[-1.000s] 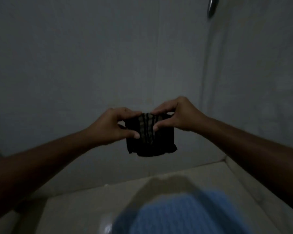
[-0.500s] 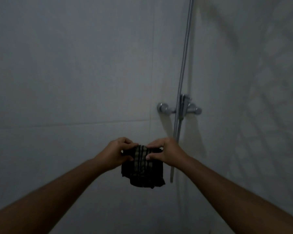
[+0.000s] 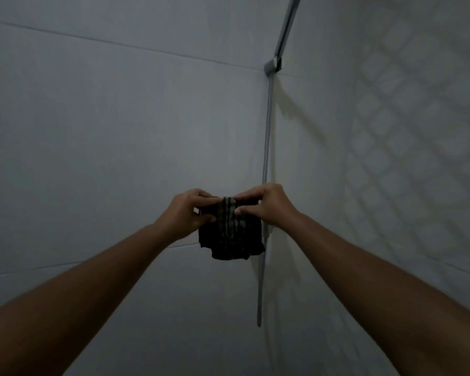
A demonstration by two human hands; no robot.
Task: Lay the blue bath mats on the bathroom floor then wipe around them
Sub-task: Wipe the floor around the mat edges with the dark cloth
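Left hand (image 3: 183, 213) and right hand (image 3: 266, 204) both pinch top edge of dark striped cloth (image 3: 229, 232), likely folding it for wiping.

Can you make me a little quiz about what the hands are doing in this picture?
1. True or false: both hands hold the dark cloth.
2. What stands behind the cloth, running up the wall? A) a metal pipe B) a broom C) a ladder
3. Fill the gap: the cloth has pale ______ down its middle.

Key
1. True. The left hand and the right hand each pinch its top edge, and the rest hangs down.
2. A. The metal pipe runs up the wall to a bracket.
3. Stripes.
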